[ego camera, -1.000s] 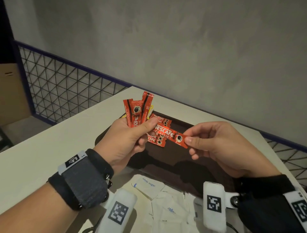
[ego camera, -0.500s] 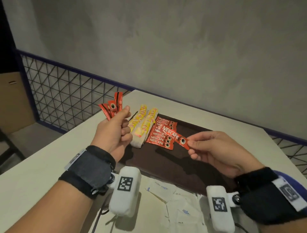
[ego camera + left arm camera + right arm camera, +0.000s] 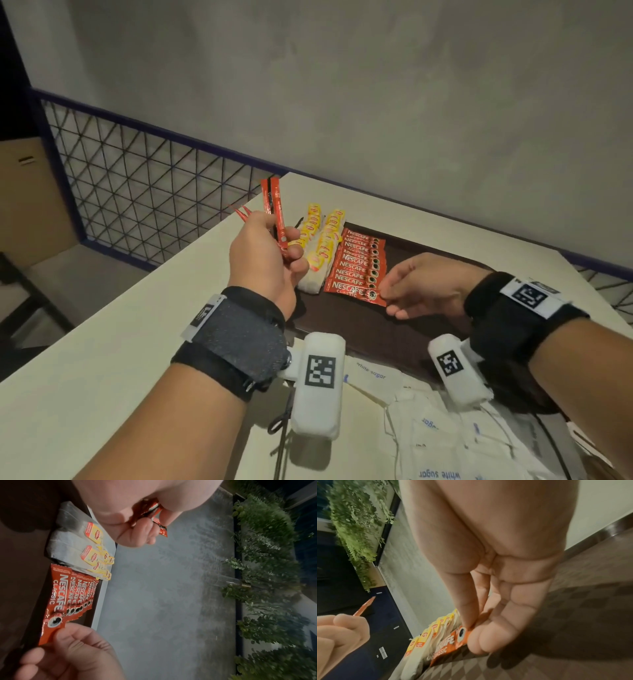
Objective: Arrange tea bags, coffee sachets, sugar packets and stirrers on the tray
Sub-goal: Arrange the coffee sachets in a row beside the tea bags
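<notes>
Grey plaster wall and a wire-mesh railing back a pale bench point(image 3: 102, 342) in the head view. Dark tray point(image 3: 404, 329) sits on it, carrying two rows of tea bags point(image 3: 322, 246) beside an overlapping row of coffee sachets point(image 3: 359, 260). Right hand point(image 3: 428, 287) pinches the nearest sachet point(image 3: 352, 291) at its end, sachet low over the tray. Left hand point(image 3: 263, 260) grips several spare sachets point(image 3: 275, 212), raised above the tray's left edge. Sugar packets point(image 3: 445, 435) lie on the bench, near side of the tray.

Left wrist view: left fingers point(image 3: 137, 534) curled round the spare sachets point(image 3: 159, 524); tea bags point(image 3: 89, 543) and sachet row point(image 3: 80, 592) below.

Right wrist view: right thumb and fingers point(image 3: 488, 639) clamp the nearest sachet point(image 3: 447, 647), next to the tea bags point(image 3: 426, 638).
</notes>
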`<control>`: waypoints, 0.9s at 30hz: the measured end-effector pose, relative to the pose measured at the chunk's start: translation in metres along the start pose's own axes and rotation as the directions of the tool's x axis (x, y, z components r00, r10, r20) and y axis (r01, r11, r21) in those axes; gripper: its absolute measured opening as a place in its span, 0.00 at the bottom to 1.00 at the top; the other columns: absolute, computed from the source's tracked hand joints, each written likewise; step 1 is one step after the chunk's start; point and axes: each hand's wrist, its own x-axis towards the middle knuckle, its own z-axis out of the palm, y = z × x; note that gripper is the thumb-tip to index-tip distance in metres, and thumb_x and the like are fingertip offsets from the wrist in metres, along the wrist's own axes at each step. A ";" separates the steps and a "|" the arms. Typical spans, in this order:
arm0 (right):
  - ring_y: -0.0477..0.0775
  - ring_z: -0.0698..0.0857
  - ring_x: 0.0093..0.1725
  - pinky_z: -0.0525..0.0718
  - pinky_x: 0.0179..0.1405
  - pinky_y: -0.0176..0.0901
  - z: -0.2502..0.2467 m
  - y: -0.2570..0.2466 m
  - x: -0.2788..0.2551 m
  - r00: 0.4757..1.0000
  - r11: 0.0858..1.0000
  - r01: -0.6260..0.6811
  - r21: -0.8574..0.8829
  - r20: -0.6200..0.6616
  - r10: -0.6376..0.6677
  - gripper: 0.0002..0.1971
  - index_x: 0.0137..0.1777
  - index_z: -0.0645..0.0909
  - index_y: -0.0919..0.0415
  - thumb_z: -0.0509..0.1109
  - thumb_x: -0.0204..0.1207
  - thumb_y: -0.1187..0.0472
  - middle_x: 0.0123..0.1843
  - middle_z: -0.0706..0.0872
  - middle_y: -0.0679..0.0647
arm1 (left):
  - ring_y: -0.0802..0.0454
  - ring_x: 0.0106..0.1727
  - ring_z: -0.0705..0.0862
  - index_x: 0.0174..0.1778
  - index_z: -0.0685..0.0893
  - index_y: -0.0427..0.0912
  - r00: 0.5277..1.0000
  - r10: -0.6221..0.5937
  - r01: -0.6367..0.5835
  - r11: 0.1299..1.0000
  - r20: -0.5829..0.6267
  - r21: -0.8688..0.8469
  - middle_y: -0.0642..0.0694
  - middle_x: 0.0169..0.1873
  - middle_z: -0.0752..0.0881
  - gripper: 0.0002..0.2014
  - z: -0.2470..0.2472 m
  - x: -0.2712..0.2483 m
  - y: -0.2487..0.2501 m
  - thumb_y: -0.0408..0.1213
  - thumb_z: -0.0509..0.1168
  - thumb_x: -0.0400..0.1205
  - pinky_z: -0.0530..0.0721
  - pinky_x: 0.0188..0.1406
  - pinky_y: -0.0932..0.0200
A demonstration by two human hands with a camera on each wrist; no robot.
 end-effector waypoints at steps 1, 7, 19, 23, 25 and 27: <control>0.57 0.91 0.39 0.91 0.39 0.45 0.000 -0.001 0.002 1.000 1.000 -0.007 -0.005 0.001 0.007 0.06 0.56 0.86 0.72 0.73 0.80 0.74 0.46 0.91 0.67 | 0.56 0.23 0.70 0.41 0.76 0.42 1.000 -0.007 0.007 1.000 -0.003 0.007 0.47 0.31 0.78 0.09 0.000 0.000 -0.001 0.37 0.57 0.87 0.67 0.14 0.65; 0.58 0.93 0.39 0.92 0.36 0.44 0.001 -0.004 0.009 0.999 0.999 -0.036 -0.001 -0.037 0.036 0.06 0.54 0.86 0.75 0.72 0.79 0.76 0.47 0.91 0.70 | 0.56 0.24 0.75 0.48 0.79 0.39 0.995 -0.094 0.093 0.995 0.016 0.029 0.47 0.33 0.80 0.07 0.002 0.000 -0.002 0.38 0.61 0.88 0.72 0.15 0.64; 0.58 0.93 0.37 0.91 0.32 0.43 -0.005 -0.002 0.009 0.993 0.994 -0.105 0.008 -0.047 0.105 0.10 0.61 0.84 0.76 0.71 0.82 0.74 0.47 0.91 0.71 | 0.57 0.24 0.75 0.46 0.81 0.39 0.993 -0.119 0.117 0.991 0.025 0.061 0.47 0.32 0.80 0.07 0.004 -0.003 -0.004 0.39 0.63 0.87 0.74 0.16 0.64; 0.57 0.92 0.37 0.92 0.35 0.44 -0.005 -0.003 0.012 0.993 0.995 -0.104 -0.003 -0.047 0.104 0.09 0.60 0.85 0.75 0.70 0.82 0.73 0.46 0.91 0.70 | 0.57 0.23 0.76 0.48 0.81 0.39 0.992 -0.125 0.124 0.990 0.024 0.069 0.47 0.32 0.80 0.07 0.004 -0.002 -0.005 0.39 0.63 0.87 0.74 0.16 0.64; 0.57 0.92 0.38 0.93 0.38 0.44 -0.004 -0.005 0.013 0.993 0.994 -0.107 -0.018 -0.051 0.105 0.07 0.58 0.85 0.74 0.70 0.82 0.73 0.46 0.92 0.70 | 0.57 0.23 0.76 0.48 0.81 0.39 0.991 -0.127 0.125 0.989 0.028 0.073 0.47 0.33 0.80 0.07 0.004 -0.002 -0.005 0.39 0.63 0.87 0.74 0.16 0.64; 0.58 0.92 0.39 0.93 0.39 0.45 -0.003 -0.006 0.014 0.993 0.994 -0.104 -0.033 -0.056 0.102 0.08 0.59 0.84 0.73 0.70 0.82 0.73 0.48 0.91 0.71 | 0.57 0.23 0.76 0.48 0.81 0.39 0.991 -0.127 0.125 0.990 0.033 0.070 0.47 0.33 0.80 0.07 0.004 -0.002 -0.005 0.39 0.63 0.87 0.74 0.16 0.64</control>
